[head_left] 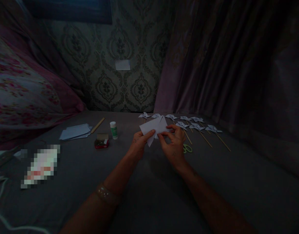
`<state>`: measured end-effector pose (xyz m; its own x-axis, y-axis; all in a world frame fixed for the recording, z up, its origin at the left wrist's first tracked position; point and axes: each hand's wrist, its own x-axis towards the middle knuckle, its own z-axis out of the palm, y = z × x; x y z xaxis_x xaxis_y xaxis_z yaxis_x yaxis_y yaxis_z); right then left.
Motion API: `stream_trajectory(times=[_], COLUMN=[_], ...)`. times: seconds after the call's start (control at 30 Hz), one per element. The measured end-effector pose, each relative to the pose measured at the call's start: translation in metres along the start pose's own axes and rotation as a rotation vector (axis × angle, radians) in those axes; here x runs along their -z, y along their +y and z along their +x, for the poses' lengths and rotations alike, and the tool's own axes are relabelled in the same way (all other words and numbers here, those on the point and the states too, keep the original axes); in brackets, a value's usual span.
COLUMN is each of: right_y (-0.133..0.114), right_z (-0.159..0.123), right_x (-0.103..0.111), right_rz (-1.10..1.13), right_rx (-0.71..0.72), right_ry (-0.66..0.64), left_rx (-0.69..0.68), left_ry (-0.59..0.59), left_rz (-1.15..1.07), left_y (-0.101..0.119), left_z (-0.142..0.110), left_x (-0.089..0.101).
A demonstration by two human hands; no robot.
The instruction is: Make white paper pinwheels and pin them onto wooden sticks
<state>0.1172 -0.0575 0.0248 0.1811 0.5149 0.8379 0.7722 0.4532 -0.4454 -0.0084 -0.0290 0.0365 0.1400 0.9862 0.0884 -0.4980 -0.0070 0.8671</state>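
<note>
A white sheet of paper (pixel 150 126) with cut, pointed flaps is held up in front of me. My left hand (pixel 140 142) grips its left side, the thumb lying on top. Against its right part, my right hand (pixel 173 143) pinches a flap between thumb and fingers. Just behind the right hand lie green-handled scissors (pixel 187 149), partly hidden. Several white paper pinwheels (pixel 197 127) on wooden sticks rest in rows behind and to the right of my hands.
To the left are a stack of white paper (pixel 75 131), wooden sticks (pixel 98 125), a green glue bottle (pixel 113 130) with white cap and an open small red box (pixel 101 143) of metal bits. A blurred packet (pixel 42 167) and a white cable (pixel 0 201) lie nearer, at left.
</note>
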Motion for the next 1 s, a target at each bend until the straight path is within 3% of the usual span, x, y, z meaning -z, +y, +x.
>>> stream_trajectory(times=[1.0], right_y=[-0.0010], right_z=[0.0014], right_x=[0.0005], right_rz=[-0.001], right_rx=[-0.038], right_ry=[-0.025], left_rx=[0.018], left_ry=[0.011], left_rz=[0.067], left_y=[0.0002], left_z=[-0.0043], left_x=[-0.0011])
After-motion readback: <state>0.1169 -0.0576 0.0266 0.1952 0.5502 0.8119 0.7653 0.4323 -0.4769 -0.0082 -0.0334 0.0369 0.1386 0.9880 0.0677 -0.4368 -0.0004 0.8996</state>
